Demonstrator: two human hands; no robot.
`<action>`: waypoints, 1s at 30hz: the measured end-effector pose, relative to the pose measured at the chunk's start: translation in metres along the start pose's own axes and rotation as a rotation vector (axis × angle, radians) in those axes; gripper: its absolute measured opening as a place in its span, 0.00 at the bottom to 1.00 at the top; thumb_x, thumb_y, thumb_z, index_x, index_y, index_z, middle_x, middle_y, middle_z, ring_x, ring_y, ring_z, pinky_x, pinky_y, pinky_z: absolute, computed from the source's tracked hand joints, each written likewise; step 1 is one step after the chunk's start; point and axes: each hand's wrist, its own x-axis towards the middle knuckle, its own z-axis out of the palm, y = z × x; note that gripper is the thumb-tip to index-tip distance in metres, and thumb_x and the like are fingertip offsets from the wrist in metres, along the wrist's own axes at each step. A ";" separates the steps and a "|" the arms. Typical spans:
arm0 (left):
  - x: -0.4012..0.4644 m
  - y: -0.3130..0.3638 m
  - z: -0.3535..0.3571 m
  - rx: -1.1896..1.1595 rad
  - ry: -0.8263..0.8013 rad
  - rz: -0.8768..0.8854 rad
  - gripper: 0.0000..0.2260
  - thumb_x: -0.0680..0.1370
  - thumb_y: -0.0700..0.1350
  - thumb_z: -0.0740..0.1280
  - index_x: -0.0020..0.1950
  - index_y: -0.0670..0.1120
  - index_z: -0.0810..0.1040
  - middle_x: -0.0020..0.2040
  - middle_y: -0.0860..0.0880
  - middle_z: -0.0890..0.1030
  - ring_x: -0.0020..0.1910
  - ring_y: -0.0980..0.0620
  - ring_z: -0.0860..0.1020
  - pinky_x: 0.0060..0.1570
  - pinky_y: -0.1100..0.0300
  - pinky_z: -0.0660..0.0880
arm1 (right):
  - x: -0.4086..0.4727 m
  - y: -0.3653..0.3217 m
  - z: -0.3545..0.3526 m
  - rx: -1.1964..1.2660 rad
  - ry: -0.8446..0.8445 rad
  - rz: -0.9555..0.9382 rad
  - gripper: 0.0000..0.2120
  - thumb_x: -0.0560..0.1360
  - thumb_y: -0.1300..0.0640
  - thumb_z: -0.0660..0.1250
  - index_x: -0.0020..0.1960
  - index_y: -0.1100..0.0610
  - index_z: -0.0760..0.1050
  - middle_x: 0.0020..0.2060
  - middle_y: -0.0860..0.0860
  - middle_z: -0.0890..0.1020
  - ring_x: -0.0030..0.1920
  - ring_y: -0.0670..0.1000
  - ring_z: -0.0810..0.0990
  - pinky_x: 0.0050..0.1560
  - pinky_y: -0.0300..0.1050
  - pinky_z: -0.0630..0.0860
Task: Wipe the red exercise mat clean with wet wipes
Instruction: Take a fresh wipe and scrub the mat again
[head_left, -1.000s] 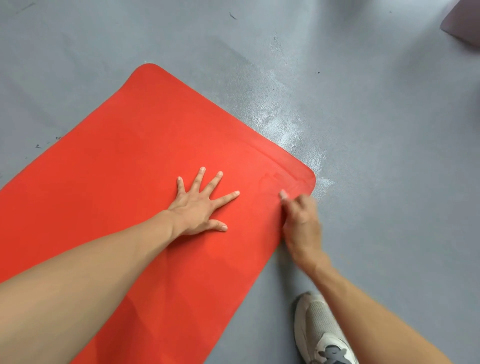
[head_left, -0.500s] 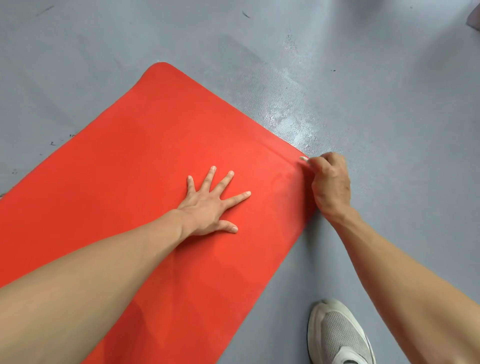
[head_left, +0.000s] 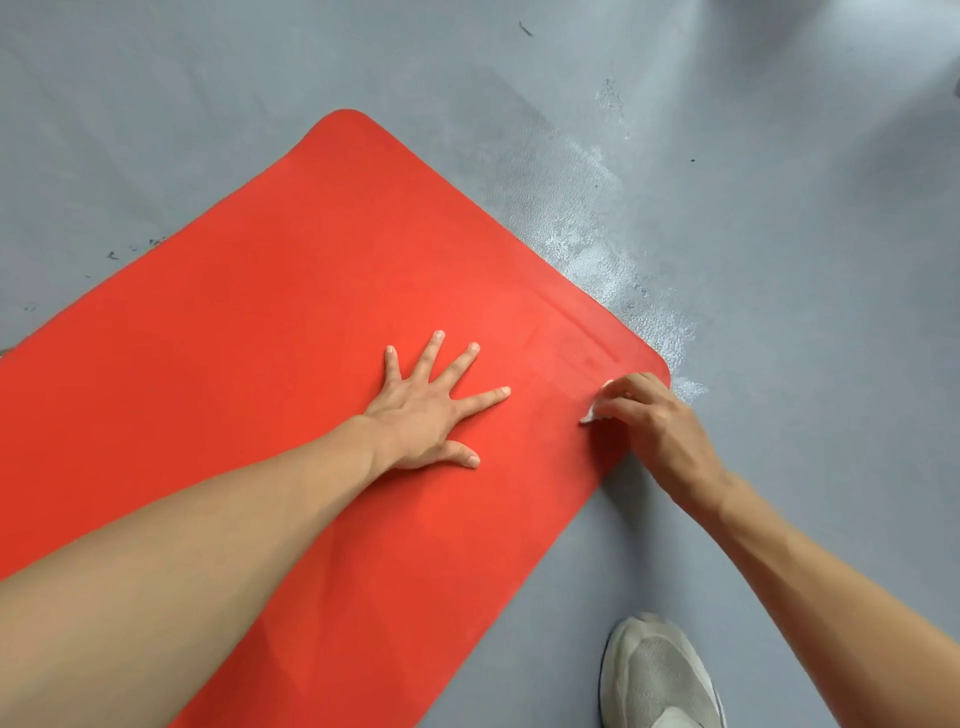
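The left hand (head_left: 426, 410) lies flat on the red mat (head_left: 249, 374), palm down, near the middle of the view. Its fingers (head_left: 480, 399) are straight and spread wide, pointing between twelve and two o'clock, with the thumb out toward three o'clock. They hold nothing. The left forearm runs back toward eight o'clock and fills the lower left of the view.

The right hand (head_left: 649, 421) sits at three o'clock from the left one, on the mat's near right corner. Its fingers are curled over a white wipe (head_left: 597, 408) and press it onto the mat. The right forearm runs off toward five o'clock.

Only a small crumpled edge of the wipe shows, at nine o'clock from the knuckles; the rest is under the hand. The fingertips of the right hand are hidden too. The mat is cut off at the left and bottom edges of the view. A pale streak on the mat runs along its edge just beyond the wipe.

The mat lies flat on a grey floor (head_left: 779, 260). The floor has a shiny patch beside the mat's far right edge, from about one to three o'clock, and a few small dark marks. The toe of a light grey shoe (head_left: 654, 675) stands on the floor at five o'clock, apart from the mat.
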 end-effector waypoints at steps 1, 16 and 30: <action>0.000 0.001 0.000 -0.004 0.000 0.001 0.41 0.76 0.74 0.62 0.78 0.74 0.36 0.83 0.52 0.28 0.79 0.36 0.26 0.72 0.19 0.43 | -0.016 0.006 -0.003 -0.010 0.008 0.018 0.17 0.77 0.56 0.57 0.51 0.48 0.86 0.52 0.47 0.79 0.55 0.51 0.78 0.50 0.50 0.79; 0.001 0.002 -0.001 -0.006 -0.021 0.000 0.41 0.77 0.72 0.63 0.79 0.73 0.38 0.83 0.51 0.29 0.78 0.35 0.25 0.71 0.19 0.43 | 0.196 -0.032 0.021 -0.011 -0.061 -0.143 0.22 0.73 0.48 0.54 0.46 0.51 0.87 0.48 0.52 0.82 0.52 0.56 0.80 0.50 0.46 0.75; 0.002 0.001 0.002 0.008 0.009 -0.001 0.41 0.76 0.74 0.62 0.78 0.74 0.36 0.83 0.51 0.28 0.79 0.36 0.25 0.71 0.19 0.42 | -0.012 0.010 -0.001 -0.060 0.007 -0.078 0.15 0.77 0.56 0.58 0.50 0.48 0.83 0.50 0.46 0.79 0.51 0.52 0.79 0.43 0.52 0.79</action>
